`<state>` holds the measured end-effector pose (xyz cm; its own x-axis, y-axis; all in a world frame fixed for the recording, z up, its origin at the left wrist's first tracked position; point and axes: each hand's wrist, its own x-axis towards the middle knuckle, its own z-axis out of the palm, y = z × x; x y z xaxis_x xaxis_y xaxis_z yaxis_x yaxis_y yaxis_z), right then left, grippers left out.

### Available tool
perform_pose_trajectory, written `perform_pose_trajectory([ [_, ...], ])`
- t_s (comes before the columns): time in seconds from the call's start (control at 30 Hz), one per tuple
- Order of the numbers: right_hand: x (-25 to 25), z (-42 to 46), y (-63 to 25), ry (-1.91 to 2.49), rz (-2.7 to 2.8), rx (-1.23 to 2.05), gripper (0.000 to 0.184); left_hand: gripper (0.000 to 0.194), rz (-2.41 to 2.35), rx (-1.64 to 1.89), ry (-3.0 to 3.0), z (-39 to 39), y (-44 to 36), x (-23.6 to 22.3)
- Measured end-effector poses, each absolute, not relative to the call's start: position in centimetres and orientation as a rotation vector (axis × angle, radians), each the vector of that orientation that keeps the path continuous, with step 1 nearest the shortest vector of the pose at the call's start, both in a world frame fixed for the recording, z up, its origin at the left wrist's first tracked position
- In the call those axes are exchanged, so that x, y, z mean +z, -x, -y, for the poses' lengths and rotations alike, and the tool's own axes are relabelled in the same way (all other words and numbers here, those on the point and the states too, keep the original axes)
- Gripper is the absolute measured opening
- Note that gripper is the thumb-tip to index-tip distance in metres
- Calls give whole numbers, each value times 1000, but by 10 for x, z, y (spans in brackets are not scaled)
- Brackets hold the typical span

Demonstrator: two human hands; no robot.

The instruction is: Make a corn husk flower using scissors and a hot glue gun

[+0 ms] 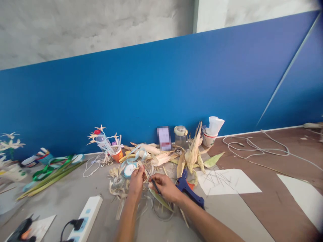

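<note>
My left hand (137, 178) is closed, its fingertips pinching a small pale piece of dried corn husk (139, 164). Close beside it, my right hand (165, 188) grips a slim dark tool (154, 185) with a thin pointed end aimed at the left fingertips. I cannot tell whether that tool is tweezers or scissors. Behind my left hand lies a roll of light blue ribbon (129, 170). Husk scraps and a green husk leaf (160, 200) lie under my hands. A blue glue gun (189, 191) rests just right of my right hand.
Dried corn husks (161, 158) are heaped ahead, before a lidded jar (180, 136). A paper cup (210, 138) stands behind. White paper (229, 181) with thin sticks lies right. A power strip (88, 215), green ribbon (41, 173) and a cup with husk flowers (117, 154) are left.
</note>
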<state>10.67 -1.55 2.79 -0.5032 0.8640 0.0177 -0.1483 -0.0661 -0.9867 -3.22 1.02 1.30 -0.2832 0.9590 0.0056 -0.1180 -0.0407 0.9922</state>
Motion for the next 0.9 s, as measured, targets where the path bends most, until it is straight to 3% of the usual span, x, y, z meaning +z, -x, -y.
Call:
perform_pose_trajectory([
  [0.47,19,11,-106,788,1479,1665,21,45,-1237,1483,-944,-11,35,11],
  [0.7,22,13,-107,799,1503,1598,10,44,-1238,1488,-938,-10,35,13],
  [0.9,19,10,-106,806,1439,1632,20,46,-1221,1510,-890,-8,32,18],
])
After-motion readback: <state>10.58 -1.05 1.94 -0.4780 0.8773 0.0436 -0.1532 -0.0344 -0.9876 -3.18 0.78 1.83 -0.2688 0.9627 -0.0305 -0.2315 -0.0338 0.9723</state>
